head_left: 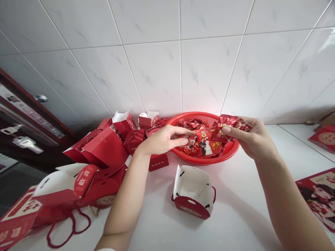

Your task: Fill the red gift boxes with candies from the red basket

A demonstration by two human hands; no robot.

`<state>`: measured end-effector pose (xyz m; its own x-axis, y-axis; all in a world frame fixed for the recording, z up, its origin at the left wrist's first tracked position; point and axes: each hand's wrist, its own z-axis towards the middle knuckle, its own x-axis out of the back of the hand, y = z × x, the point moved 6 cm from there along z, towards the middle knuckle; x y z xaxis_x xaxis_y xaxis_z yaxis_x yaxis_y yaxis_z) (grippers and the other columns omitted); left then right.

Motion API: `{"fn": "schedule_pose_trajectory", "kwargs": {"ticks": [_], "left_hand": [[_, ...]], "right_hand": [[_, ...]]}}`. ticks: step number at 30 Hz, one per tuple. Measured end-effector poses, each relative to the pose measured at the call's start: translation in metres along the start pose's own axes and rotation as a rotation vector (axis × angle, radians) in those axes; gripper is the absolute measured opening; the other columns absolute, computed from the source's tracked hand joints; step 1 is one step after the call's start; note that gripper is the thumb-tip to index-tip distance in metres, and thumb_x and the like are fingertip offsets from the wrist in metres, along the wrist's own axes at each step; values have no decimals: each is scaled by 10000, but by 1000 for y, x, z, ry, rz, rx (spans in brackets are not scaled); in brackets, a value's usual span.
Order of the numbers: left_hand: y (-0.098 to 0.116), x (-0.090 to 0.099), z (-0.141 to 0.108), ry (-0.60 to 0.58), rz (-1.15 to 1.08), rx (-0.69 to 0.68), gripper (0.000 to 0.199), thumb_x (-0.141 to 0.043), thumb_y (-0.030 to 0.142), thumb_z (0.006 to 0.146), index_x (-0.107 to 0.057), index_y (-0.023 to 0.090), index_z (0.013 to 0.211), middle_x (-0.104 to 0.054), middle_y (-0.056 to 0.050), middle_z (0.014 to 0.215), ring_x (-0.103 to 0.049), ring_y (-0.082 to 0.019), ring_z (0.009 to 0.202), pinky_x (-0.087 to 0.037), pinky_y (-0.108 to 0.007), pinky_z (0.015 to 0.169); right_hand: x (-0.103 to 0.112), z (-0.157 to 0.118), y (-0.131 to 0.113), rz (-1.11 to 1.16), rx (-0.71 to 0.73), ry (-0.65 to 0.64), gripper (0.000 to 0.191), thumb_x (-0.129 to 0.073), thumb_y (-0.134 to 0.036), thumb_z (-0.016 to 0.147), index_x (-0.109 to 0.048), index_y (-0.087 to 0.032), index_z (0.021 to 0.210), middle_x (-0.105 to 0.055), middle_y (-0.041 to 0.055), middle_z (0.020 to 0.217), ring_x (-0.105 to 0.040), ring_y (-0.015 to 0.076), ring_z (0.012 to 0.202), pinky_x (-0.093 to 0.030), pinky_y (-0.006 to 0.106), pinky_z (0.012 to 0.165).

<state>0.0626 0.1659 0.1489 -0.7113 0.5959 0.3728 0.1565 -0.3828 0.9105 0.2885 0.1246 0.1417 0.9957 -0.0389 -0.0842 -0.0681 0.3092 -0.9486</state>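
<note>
Our left hand [167, 138] reaches over the basket [204, 161], thumb and forefinger close together, seemingly at a small wrapper, though we cannot tell if they pinch it. Our right hand [248, 134] pinches red packets [227, 121] above its right side. More packets [208, 144] fill it. Nearer stands an open box [192, 207]; other boxes [104, 148] crowd the left.

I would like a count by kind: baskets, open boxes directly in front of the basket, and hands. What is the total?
Red basket: 1
Open box: 1
Hands, left hand and right hand: 2
Total: 4
</note>
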Motion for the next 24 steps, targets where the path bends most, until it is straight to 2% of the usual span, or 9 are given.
{"fn": "schedule_pose_trajectory", "kwargs": {"ticks": [3, 5, 8, 12, 15, 17, 19, 22, 24], "left_hand": [[3, -2, -5, 26, -37, 37, 453, -795, 202, 773, -775, 276, 1219, -791, -64, 1053, -751, -269, 922, -601, -381, 826], [5, -5, -7, 45, -71, 64, 491, -790, 183, 769, -756, 270, 1251, -784, -60, 994, -741, -244, 826, -595, -363, 769], [6, -14, -7, 6, -125, 127, 346, -719, 226, 825, -782, 226, 1166, -762, -62, 889, -703, -215, 729, -564, -323, 663], [9, -23, -9, -98, -171, 164, 230, -681, 371, 862, -806, 200, 953, -734, -76, 824, -674, -217, 691, -498, -297, 556], [17, -24, -13, -91, -74, 97, 266, -746, 452, 853, -797, 199, 917, -750, -72, 861, -709, -250, 799, -545, -319, 685], [24, -24, -16, -100, 12, 49, 283, -745, 456, 876, -784, 217, 1022, -768, -54, 981, -717, -259, 958, -562, -334, 840], [28, -24, -21, -141, 116, 49, 301, -708, 451, 912, -755, 220, 1099, -764, -36, 1054, -698, -241, 1036, -546, -339, 926], [31, -18, -31, -196, 300, 86, 322, -691, 478, 913, -746, 183, 1031, -751, -24, 959, -688, -210, 937, -533, -317, 880], [34, -13, -36, -222, 384, 83, 327, -688, 489, 907, -748, 175, 974, -735, -14, 878, -674, -190, 843, -521, -288, 795]], "right_hand": [[5, -4, -6, -76, 35, 33, 242, -940, -412, 680, -818, -228, 778, -757, 55, 716, -711, 234, 634, -597, 387, 589], [5, -7, -9, -87, 42, 59, 229, -939, -407, 683, -814, -233, 763, -744, 46, 689, -700, 226, 620, -587, 380, 574], [-3, -12, -12, -58, 35, 74, 214, -932, -408, 693, -808, -241, 746, -742, 44, 688, -708, 240, 637, -594, 402, 593], [-17, -20, -14, -42, 62, 126, 225, -918, -433, 712, -825, -257, 816, -739, 42, 694, -712, 249, 660, -604, 408, 607], [-26, -26, -18, -50, 99, 167, 233, -914, -437, 718, -822, -260, 838, -720, 24, 663, -700, 228, 637, -601, 370, 579], [-29, -30, -22, -79, 100, 140, 246, -905, -438, 729, -815, -247, 856, -724, 16, 673, -698, 214, 630, -603, 348, 575], [-26, -34, -30, -122, 113, 101, 237, -895, -422, 747, -808, -239, 869, -736, 11, 704, -699, 196, 641, -605, 322, 585], [-13, -40, -47, -198, 169, 60, 171, -885, -382, 764, -801, -251, 837, -723, 1, 707, -697, 178, 670, -594, 277, 594], [-8, -42, -57, -278, 160, -47, 147, -877, -367, 770, -804, -256, 834, -725, 7, 711, -712, 188, 685, -593, 261, 576]]}}
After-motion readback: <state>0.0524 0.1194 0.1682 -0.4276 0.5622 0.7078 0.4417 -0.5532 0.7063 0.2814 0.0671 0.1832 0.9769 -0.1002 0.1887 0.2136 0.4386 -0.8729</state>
